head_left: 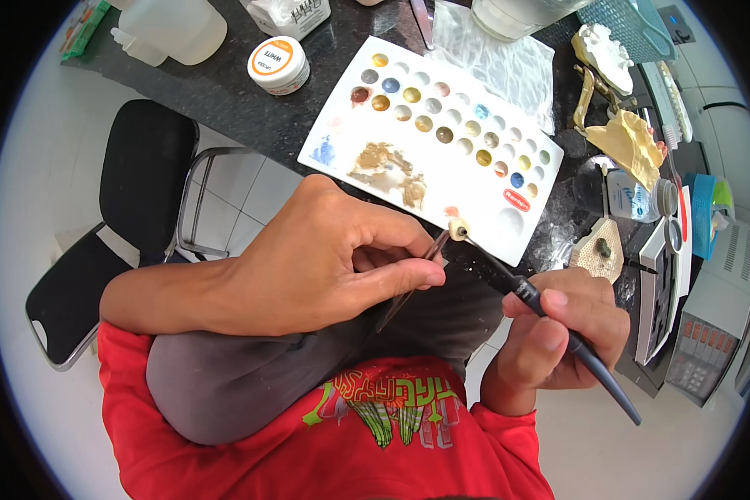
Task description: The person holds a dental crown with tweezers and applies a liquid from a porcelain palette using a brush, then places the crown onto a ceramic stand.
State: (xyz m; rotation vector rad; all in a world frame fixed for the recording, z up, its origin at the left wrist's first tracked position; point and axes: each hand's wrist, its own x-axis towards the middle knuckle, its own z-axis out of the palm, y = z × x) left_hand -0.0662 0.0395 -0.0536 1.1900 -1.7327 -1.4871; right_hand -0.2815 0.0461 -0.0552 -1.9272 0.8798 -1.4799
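Observation:
My left hand is closed, thumb and fingers pinching slim metal tweezers. A small cream-coloured dental crown sits at the tweezers' tip, just over the near edge of the white palette. In my right hand is a thin black brush, gripped like a pen. Its dark tip appears to touch the crown; the exact contact is too small to make out. The palette has rows of round wells with coloured pastes, and brown and blue smears lie on its flat part.
Behind the palette are a white-lidded jar, a plastic bottle and a clear plastic sheet. Plaster dental models, a small glass bottle and a honeycomb tray stand to the right. A black chair is at left.

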